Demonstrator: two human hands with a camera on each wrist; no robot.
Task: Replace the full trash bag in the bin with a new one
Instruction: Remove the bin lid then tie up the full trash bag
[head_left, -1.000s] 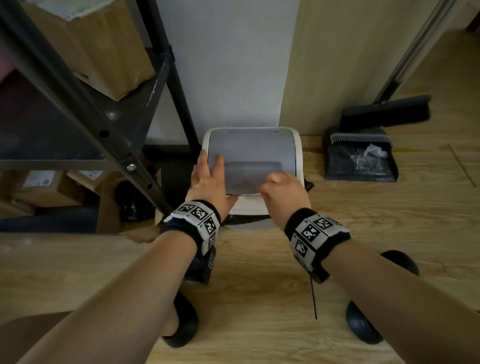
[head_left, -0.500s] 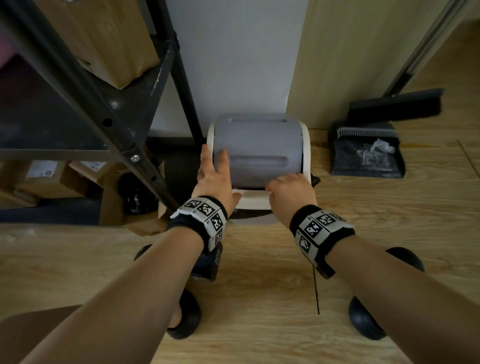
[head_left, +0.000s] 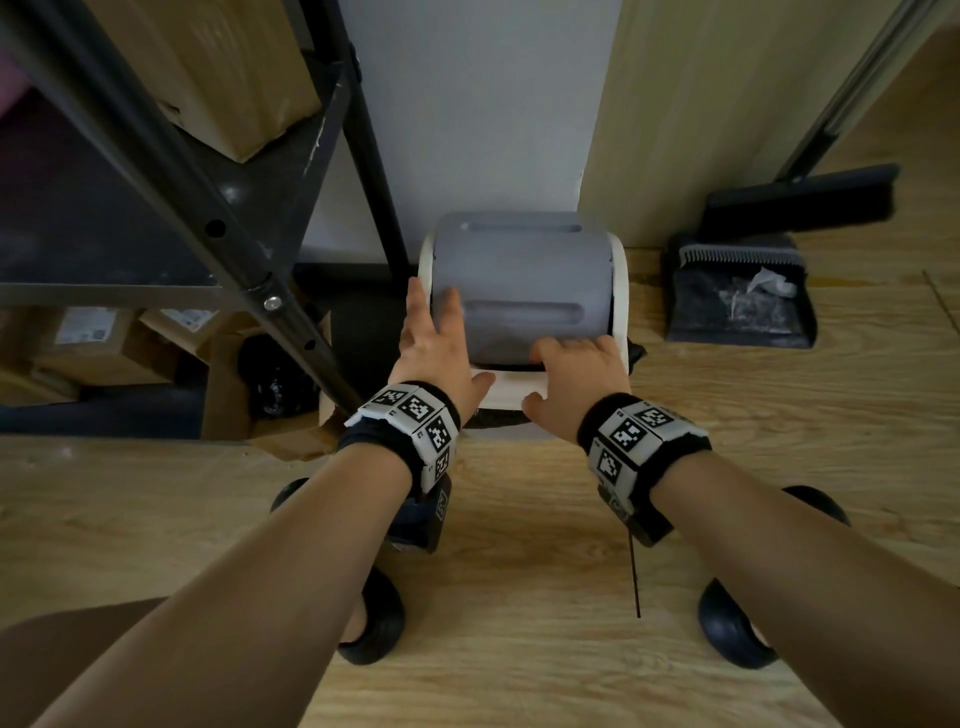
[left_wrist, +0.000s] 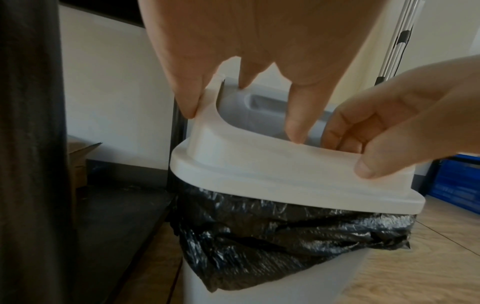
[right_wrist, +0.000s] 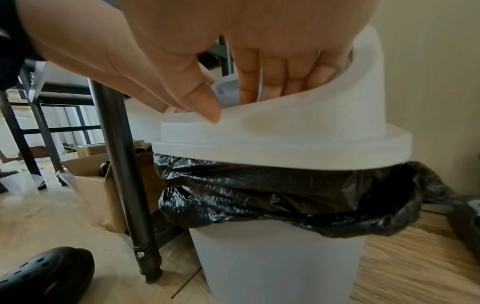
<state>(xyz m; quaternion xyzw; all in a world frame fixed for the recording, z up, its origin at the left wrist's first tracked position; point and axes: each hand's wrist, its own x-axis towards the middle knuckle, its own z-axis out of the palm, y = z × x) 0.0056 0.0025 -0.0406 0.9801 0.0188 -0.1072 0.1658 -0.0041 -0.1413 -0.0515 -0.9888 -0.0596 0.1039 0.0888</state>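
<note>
A white bin stands on the wood floor against the wall. Its white lid carries a grey swing flap, domed upward. A black trash bag is folded over the rim and bunches out under the lid. My left hand lies on the lid's left side, fingers straight, touching the flap and the white side arch. My right hand grips the lid's front edge: its fingers hook inside the opening and the thumb presses the outside. The bag's contents are hidden.
A black metal shelf post stands close on the bin's left, with cardboard boxes under the shelf. A dustpan and broom sit to the right. My black shoes are on the floor near me.
The grey flap has swung from tilted inward to domed up. My right fingers have moved from on top of the flap to hooked over the lid's front edge. The view has come closer.
</note>
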